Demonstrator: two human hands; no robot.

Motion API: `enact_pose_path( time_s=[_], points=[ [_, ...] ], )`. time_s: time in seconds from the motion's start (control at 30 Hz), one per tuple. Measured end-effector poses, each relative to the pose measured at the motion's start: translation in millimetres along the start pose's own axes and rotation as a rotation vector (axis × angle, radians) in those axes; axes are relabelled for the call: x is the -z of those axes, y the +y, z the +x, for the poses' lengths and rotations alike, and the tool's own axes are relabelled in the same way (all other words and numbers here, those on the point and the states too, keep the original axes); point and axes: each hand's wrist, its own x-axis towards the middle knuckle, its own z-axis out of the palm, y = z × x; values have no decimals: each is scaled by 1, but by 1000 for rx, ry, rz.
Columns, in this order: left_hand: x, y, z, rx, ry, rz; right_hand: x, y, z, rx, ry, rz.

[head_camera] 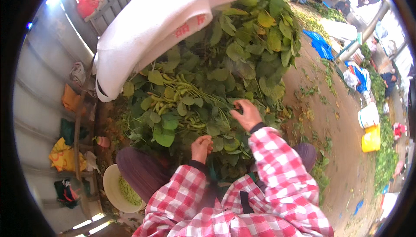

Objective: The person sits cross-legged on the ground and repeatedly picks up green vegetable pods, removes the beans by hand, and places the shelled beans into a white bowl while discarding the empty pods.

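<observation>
A large heap of soybean plants (224, 74) lies before me, with broad green leaves, some yellowing. Green pods (174, 95) hang in a cluster on stems stretched toward my right hand (247, 116). That hand is over the stems, its thumb and fingers curved apart, with no held object visible. My left hand (201, 147) is lower, at the near edge of the leaves, fingers curled; whether anything is between them is hidden. A white sack (156, 25) with red print lies over the far left part of the heap.
By my left knee (139, 168) stands a pale bucket (110, 188) holding green beans. Bags hang along the metal wall (35, 107) at left. Across the dirt floor (341, 159) are a yellow bucket (371, 138), more plants (385, 159) and a seated person (388, 81).
</observation>
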Motion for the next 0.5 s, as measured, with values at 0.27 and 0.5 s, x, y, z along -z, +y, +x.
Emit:
enact_pose_path(
  time_s=[0.27, 0.5],
  points=[
    [-7, 37, -2, -109, 23, -118, -56, 11, 33, -71, -145, -194],
    [1, 64, 0, -158, 11, -415, 68, -44, -4, 203, 77, -240]
  ],
)
